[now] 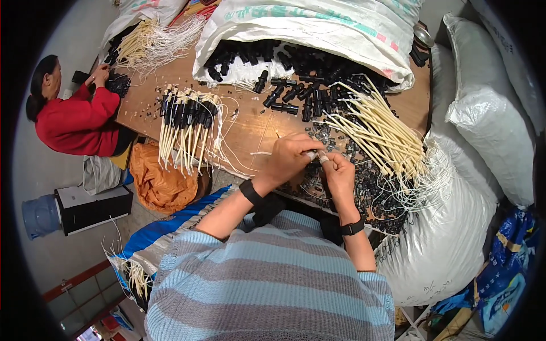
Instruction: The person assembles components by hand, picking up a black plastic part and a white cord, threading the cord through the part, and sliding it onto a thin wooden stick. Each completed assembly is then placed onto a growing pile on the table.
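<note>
The brown table (244, 136) carries a bundle of cream rods (382, 128), which lies to the right of both hands. Its long axis slants from far left to near right; white wires (422, 192) trail from the near end. The right hand (340, 171) is nearer to the bundle than the left hand (289, 156). The hands meet at the fingertips above the table's near edge, both pinching a small piece; the fingers cover its form. A thin pale rod (261, 153) shows beside the left hand; its attachment cannot be determined.
</note>
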### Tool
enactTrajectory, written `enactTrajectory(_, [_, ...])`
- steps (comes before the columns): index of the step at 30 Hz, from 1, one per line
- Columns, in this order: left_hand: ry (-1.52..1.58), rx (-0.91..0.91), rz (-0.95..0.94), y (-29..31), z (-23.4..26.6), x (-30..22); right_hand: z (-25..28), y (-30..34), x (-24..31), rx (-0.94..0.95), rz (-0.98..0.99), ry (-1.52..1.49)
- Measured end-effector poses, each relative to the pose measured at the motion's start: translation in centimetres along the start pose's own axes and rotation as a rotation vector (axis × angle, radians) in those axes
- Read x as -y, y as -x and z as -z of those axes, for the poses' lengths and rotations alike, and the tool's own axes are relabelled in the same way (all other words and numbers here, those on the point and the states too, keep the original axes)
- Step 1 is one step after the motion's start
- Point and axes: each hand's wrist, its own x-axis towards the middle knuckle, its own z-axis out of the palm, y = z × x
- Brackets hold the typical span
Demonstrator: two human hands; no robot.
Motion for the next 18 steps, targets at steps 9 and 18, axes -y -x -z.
enactTrajectory(9, [-0.212,-0.155,-0.09,0.9,-1.1,0.1,-0.6,0.6,1.4,0.09,0.045,-0.037])
enactTrajectory(18, [-0.296,-0.048,-0.297,0.9,-0.9,-0.5,-0.6,0.2,0.7,0.068,-0.005,-0.046])
